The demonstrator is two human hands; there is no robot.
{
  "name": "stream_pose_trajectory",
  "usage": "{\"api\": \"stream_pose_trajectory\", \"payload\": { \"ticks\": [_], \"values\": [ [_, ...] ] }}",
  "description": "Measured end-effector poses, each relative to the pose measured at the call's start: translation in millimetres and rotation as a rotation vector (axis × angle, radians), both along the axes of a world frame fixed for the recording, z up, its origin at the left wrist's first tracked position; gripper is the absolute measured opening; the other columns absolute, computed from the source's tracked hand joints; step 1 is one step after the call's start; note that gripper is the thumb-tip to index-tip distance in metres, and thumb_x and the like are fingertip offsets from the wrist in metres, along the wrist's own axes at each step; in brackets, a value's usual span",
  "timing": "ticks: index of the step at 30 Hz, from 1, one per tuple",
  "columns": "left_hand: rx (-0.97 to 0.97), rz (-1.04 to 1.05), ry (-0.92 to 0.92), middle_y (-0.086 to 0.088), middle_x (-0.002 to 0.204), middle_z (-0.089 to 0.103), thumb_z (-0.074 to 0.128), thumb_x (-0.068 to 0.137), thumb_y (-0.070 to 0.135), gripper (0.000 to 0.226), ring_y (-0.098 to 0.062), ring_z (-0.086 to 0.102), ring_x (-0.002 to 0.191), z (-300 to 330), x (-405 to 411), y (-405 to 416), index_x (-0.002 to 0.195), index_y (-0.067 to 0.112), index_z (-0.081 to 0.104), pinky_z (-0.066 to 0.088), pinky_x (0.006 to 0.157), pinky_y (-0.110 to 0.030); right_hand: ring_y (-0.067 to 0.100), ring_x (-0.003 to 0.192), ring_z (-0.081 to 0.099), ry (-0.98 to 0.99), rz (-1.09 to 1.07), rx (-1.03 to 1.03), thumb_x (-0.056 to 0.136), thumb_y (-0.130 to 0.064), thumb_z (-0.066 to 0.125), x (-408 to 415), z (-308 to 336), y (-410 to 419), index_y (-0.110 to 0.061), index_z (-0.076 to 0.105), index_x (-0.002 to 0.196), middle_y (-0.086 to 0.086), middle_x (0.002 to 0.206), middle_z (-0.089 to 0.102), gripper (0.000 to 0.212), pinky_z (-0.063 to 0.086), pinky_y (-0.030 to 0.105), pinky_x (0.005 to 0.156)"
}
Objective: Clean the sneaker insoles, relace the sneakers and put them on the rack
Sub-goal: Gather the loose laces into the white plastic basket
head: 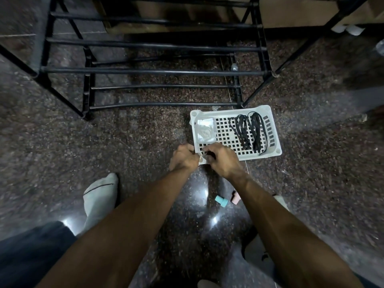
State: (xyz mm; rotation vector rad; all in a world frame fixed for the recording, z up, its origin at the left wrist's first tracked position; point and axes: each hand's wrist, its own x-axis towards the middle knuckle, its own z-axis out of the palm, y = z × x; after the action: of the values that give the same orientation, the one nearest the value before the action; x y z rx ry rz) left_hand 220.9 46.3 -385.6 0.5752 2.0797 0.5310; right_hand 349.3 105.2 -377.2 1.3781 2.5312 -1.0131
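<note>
Laces [248, 132] lie bundled at the far right of the white basket [274, 151], long axis running away from the person, up and to the right of both hands. The right hand [222, 159] is nearer them. It curls round something small and dark at the basket's near-left corner; the left hand [184, 157] pinches the rim there. Both forearms reach forward, wrists close together. No sneakers are visible; the rack [153, 71] stands beyond.
</note>
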Motion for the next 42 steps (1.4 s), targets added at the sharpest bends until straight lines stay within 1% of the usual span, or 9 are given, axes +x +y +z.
{"api": "stream_pose_trajectory", "payload": {
  "ticks": [6, 11, 17, 21, 27, 30, 35, 39, 42],
  "values": [
    [0.013, 0.023, -0.042, 0.003, 0.102, 0.072, 0.069, 0.085, 0.028, 0.016, -0.016, 0.068, 0.084, -1.3, -1.8, -1.8, 0.102, 0.029, 0.069, 0.045, 0.059, -0.02, 0.024, 0.101, 0.062, -0.079, -0.009, 0.04, 0.095, -0.011, 0.053, 9.9, -3.1, 1.3, -0.022, 0.063, 0.121, 0.001, 0.126, 0.061, 0.031, 0.051, 0.037, 0.088],
    [0.011, 0.025, -0.031, 0.002, 0.101, 0.073, 0.07, 0.084, 0.03, 0.016, -0.017, 0.07, 0.082, -3.4, -1.5, -3.5, 0.1, 0.03, 0.07, 0.059, 0.072, -0.032, 0.023, 0.09, 0.062, -0.128, -0.092, 0.071, 0.094, -0.02, 0.057, 14.1, -8.5, 5.7, -0.023, 0.067, 0.109, 0.004, 0.11, 0.065, 0.018, 0.053, 0.035, 0.078],
    [0.029, 0.025, -0.032, 0.002, 0.109, 0.072, 0.069, 0.088, 0.027, 0.023, -0.012, 0.067, 0.076, -7.0, -0.3, -9.1, 0.11, 0.025, 0.068, 0.057, 0.067, -0.026, 0.019, 0.084, 0.065, -0.122, -0.185, -0.004, 0.092, -0.018, 0.062, 10.1, -10.6, 6.6, -0.025, 0.067, 0.105, -0.001, 0.098, 0.071, 0.016, 0.057, 0.036, 0.078],
    [0.041, 0.009, -0.034, 0.001, 0.114, 0.071, 0.068, 0.088, 0.027, 0.024, -0.013, 0.067, 0.082, -6.4, -0.7, -11.4, 0.112, 0.024, 0.068, 0.059, 0.076, -0.031, 0.018, 0.086, 0.065, -0.064, -0.256, -0.049, 0.09, -0.015, 0.064, 9.0, -12.7, 7.5, -0.025, 0.068, 0.103, -0.003, 0.099, 0.071, 0.017, 0.056, 0.036, 0.078],
    [0.046, 0.013, -0.008, 0.003, 0.109, 0.072, 0.063, 0.091, 0.032, 0.019, -0.013, 0.064, 0.08, 0.7, 2.0, -25.1, 0.108, 0.027, 0.07, 0.051, 0.064, -0.022, 0.025, 0.093, 0.061, -0.022, -0.325, 0.184, 0.092, -0.018, 0.055, 28.2, -7.7, -7.2, -0.017, 0.069, 0.099, 0.007, 0.102, 0.067, 0.015, 0.053, 0.036, 0.077],
    [-0.001, 0.014, 0.067, 0.002, 0.1, 0.071, 0.06, 0.092, 0.035, 0.012, -0.019, 0.066, 0.084, 2.4, 11.3, -44.6, 0.097, 0.031, 0.07, 0.052, 0.067, -0.027, 0.029, 0.093, 0.062, 0.004, -0.481, 0.251, 0.09, -0.018, 0.055, 51.5, -0.7, -30.8, -0.012, 0.07, 0.098, 0.012, 0.099, 0.068, 0.018, 0.046, 0.031, 0.077],
    [-0.007, -0.31, 0.14, -0.002, 0.101, 0.072, 0.054, 0.089, 0.03, 0.015, -0.028, 0.068, 0.091, -3.0, 40.9, -79.1, 0.096, 0.03, 0.067, 0.054, 0.076, -0.031, 0.036, 0.091, 0.064, -0.299, -0.544, 0.042, 0.096, -0.038, 0.048, 96.1, -19.1, -70.4, -0.011, 0.066, 0.104, 0.018, 0.101, 0.068, 0.033, 0.049, 0.036, 0.076],
    [0.059, -0.761, 0.192, -0.001, 0.134, 0.054, 0.05, 0.094, 0.024, 0.04, -0.028, 0.06, 0.11, -5.4, 61.4, -83.0, 0.133, 0.033, 0.048, 0.051, 0.086, -0.037, 0.041, 0.096, 0.061, -0.266, -0.494, -0.045, 0.092, -0.041, 0.055, 109.3, -29.2, -90.3, -0.018, 0.054, 0.118, 0.014, 0.112, 0.056, 0.034, 0.045, 0.039, 0.074],
    [0.101, -0.945, 0.244, 0.002, 0.14, 0.038, 0.05, 0.095, 0.022, 0.049, -0.024, 0.049, 0.122, -14.0, 76.0, -79.7, 0.141, 0.032, 0.037, 0.052, 0.084, -0.04, 0.041, 0.099, 0.061, -0.22, -0.575, -0.071, 0.09, -0.035, 0.06, 107.8, -36.2, -93.2, -0.019, 0.055, 0.117, 0.014, 0.115, 0.056, 0.032, 0.045, 0.039, 0.077]
  ]
}}
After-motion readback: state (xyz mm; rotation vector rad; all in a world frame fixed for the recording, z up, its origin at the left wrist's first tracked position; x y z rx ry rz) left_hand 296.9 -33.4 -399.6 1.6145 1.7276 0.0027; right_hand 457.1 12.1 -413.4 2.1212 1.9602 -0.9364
